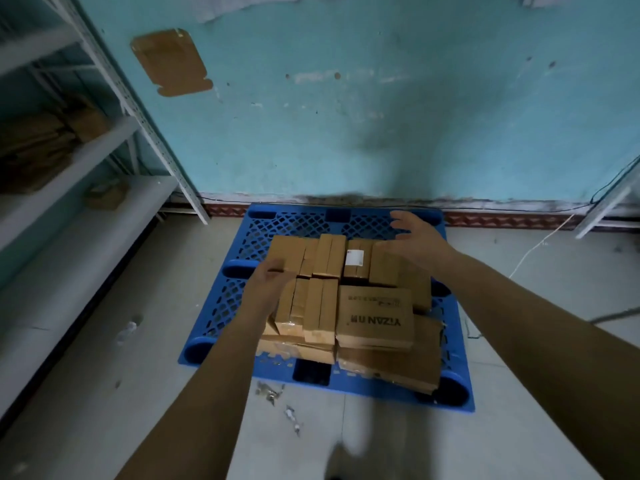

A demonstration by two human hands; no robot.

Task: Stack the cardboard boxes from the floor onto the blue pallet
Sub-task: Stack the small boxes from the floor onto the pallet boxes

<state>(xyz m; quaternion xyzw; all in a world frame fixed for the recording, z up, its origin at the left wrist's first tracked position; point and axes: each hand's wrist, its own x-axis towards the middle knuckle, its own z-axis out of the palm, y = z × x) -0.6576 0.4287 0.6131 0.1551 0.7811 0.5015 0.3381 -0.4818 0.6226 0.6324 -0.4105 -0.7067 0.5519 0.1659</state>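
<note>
Step in hand, as a judgement: placing or squaring up boxes on the stack, not fetching. Both hands are hovering at the top layer of the cardboard boxes [341, 299] sitting on the blue pallet [242, 306].

Left hand [268, 277] is sitting at the left edge of the top layer, fingers curled, touching or just beside the nearest box; cannot tell if it is gripping anything. Right hand [414, 242] is spread wide, fingers apart, palm facing the stack's far right corner, holding nothing, apparently just clear of the cardboard.

Stack: two layers at least. Flat wide boxes underneath, smaller ones standing in rows on top, plus a printed box [375, 315] at front right and one with a white label [354, 258] in the back row. Rows are tight, but the lower right box is overhanging toward the pallet's right edge.

No loose boxes are showing on the floor [104, 341] here, so remaining count is unknown.

Next move is probably calling for pressing the back row in from both sides to align it, then turning away for another box if any remain. Risk: pushing the tall narrow boxes over.

Surface: open-grid plastic pallet on grey concrete floor, with scraps of tape or paper [273, 396] lying near the front edge.

Room: worn turquoise wall [381, 116] with a flattened carton [171, 62] stuck on it, metal shelving [104, 147] on the left holding cardboard, a cable [540, 244] trailing along the right.
</note>
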